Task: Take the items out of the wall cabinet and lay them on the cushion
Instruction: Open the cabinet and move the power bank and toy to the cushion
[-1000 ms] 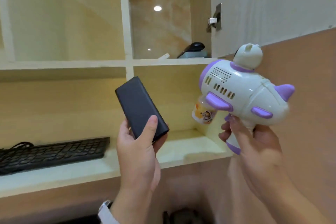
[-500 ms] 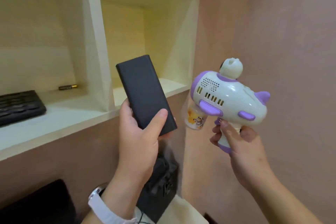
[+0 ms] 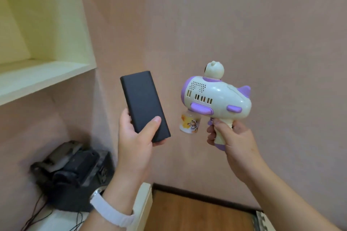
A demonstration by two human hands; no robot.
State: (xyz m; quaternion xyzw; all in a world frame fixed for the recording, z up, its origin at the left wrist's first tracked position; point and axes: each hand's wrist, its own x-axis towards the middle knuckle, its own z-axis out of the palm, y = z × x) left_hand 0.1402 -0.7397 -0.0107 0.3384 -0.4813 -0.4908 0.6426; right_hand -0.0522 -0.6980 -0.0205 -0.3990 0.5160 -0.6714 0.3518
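Up and to the left of the left hand stands the pale wall cabinet point(image 3: 43, 73), of which only one corner and a shelf board show. Below it, down-left of that hand, a heap of black equipment point(image 3: 75, 169) with thin cables lies against the pink wall point(image 3: 253, 24).

The left hand point(image 3: 135, 142) grips a black power bank point(image 3: 143, 105), thumb laid across its front face and fingers curled behind. The slab rises out of the palm, its top leaning slightly left. A white wristband point(image 3: 110, 212) circles that wrist.

Just to the right, not touching the power bank, is a white-and-purple toy gun point(image 3: 216, 99) shaped like a plane, its nose pointing at the left hand. A small round figure sits on top, and a little bottle point(image 3: 189, 124) with a cartoon label hangs under the nose. The right hand point(image 3: 234, 142) is wrapped round the toy's grip, forefinger by the purple trigger.

Both items are held in the air in front of the wall. Below and between the forearms lies a wooden floor point(image 3: 197, 212).
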